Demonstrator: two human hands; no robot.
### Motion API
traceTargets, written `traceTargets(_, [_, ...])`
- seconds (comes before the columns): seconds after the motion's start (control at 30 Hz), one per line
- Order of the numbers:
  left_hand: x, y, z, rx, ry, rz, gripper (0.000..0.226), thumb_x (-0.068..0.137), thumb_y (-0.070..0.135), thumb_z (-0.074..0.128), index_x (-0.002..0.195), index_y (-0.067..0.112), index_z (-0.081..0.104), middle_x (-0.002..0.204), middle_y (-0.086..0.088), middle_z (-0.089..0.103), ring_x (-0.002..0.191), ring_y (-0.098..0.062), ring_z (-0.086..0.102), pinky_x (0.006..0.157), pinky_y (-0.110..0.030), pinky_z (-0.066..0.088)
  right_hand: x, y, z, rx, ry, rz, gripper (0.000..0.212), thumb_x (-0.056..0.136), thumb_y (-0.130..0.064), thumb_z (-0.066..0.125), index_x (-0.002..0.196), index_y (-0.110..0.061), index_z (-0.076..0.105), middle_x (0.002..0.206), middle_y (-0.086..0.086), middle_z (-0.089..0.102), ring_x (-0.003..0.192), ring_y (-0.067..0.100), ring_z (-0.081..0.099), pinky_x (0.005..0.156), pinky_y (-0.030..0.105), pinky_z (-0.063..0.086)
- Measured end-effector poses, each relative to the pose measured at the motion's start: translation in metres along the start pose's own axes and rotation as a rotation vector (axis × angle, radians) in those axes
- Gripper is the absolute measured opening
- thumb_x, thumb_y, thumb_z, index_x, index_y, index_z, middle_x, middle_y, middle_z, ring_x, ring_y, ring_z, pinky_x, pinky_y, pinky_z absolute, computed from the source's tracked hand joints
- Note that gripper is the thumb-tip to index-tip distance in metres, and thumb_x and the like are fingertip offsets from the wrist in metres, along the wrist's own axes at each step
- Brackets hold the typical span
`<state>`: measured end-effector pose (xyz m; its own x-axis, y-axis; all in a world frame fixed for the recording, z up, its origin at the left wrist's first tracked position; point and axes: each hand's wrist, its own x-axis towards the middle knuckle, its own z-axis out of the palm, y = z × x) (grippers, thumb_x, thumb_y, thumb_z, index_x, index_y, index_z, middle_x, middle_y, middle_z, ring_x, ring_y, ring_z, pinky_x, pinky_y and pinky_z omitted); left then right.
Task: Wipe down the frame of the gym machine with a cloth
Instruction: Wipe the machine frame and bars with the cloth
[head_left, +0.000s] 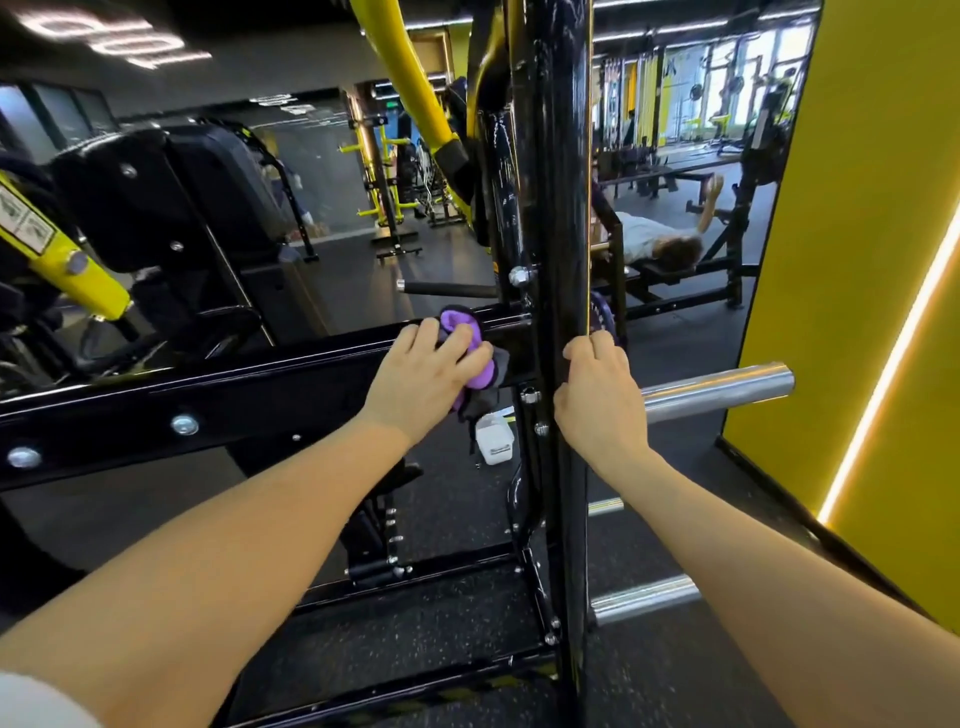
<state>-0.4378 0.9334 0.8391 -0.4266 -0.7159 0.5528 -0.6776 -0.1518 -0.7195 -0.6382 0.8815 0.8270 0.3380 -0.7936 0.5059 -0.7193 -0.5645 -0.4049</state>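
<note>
You see a white container (494, 440) on the floor | chrome peg (719, 391) right of it | yellow wall (857, 260) beyond the peg

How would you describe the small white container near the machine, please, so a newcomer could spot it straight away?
Start at the tall black upright post that the right hand grips. Just left of it, beneath the purple cloth under the left hand, a small white container sits on the dark floor. It is the only white, boxy thing among black bars.

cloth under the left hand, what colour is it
The cloth is purple with dark grey parts, seen in the head view, pressed on the black frame bar by the left hand.
</note>
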Motion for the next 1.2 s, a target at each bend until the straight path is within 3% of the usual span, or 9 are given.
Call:
traceTargets(0.23, [0.047,0.026,-0.007,-0.094,-0.010,-0.036,0.072,0.058,0.031,0.079,0.118,0.019,0.041,0.110,-0.009,0.059,0.082,-0.030,0.055,0.065,-0.034,0.044,-0.001,0.013,-0.003,-0.035,-0.013,-0.003,0.031,0.087,-0.004,0.054,0.118,-0.006,0.047,0.120,0.009,0.042,0.110,0.026,0.043,0.076,0.029,0.040])
traceTargets(0.4, [0.015,0.020,-0.001,-0.055,-0.014,-0.013,0.044,0.073,0.012,0.057,0.116,0.018,0.046,0.111,-0.007,0.059,0.081,-0.029,0.047,0.065,-0.036,0.044,-0.013,0.004,0.013,-0.034,-0.084,-0.024,0.030,0.086,0.000,0.052,0.115,-0.005,0.049,0.119,0.010,0.043,0.106,0.028,0.043,0.075,0.031,0.039])
traceTargets(0.5, [-0.028,0.014,0.006,-0.050,-0.059,-0.036,0.043,0.075,0.006,0.054,0.116,0.019,0.051,0.110,-0.007,0.059,0.081,-0.029,0.043,0.065,-0.037,0.042,-0.017,-0.004,0.016,-0.055,-0.107,-0.058,0.029,0.087,-0.004,0.053,0.116,-0.007,0.048,0.119,0.009,0.043,0.109,0.028,0.043,0.076,0.031,0.039])
traceTargets(0.67, [-0.046,0.008,0.001,-0.072,-0.139,-0.166,0.047,0.068,0.008,0.069,0.112,0.019,0.059,0.102,-0.009,0.059,0.074,-0.030,0.046,0.059,-0.035,0.037,-0.030,-0.022,0.021,-0.079,-0.171,-0.071,0.034,0.090,-0.012,0.052,0.123,-0.007,0.045,0.124,0.008,0.041,0.113,0.026,0.042,0.080,0.031,0.041])
traceTargets(0.93, [-0.072,-0.022,-0.021,-0.085,-0.269,-0.407,0.057,0.055,0.020,0.077,0.109,0.011,0.062,0.101,-0.017,0.061,0.071,-0.032,0.055,0.058,-0.030,0.043,-0.048,-0.067,0.019,-0.080,-0.158,-0.088,0.036,0.093,-0.018,0.053,0.126,-0.007,0.045,0.127,0.008,0.041,0.117,0.026,0.041,0.088,0.032,0.045])
traceTargets(1.2, [-0.125,-0.025,-0.021,-0.109,-0.466,-0.516,0.043,0.059,0.017,0.075,0.101,0.014,0.064,0.099,-0.012,0.063,0.070,-0.029,0.057,0.055,-0.027,0.041,-0.078,-0.115,0.038,-0.093,-0.194,-0.049,0.037,0.096,-0.016,0.047,0.131,-0.007,0.042,0.132,0.010,0.040,0.120,0.026,0.041,0.086,0.031,0.042])
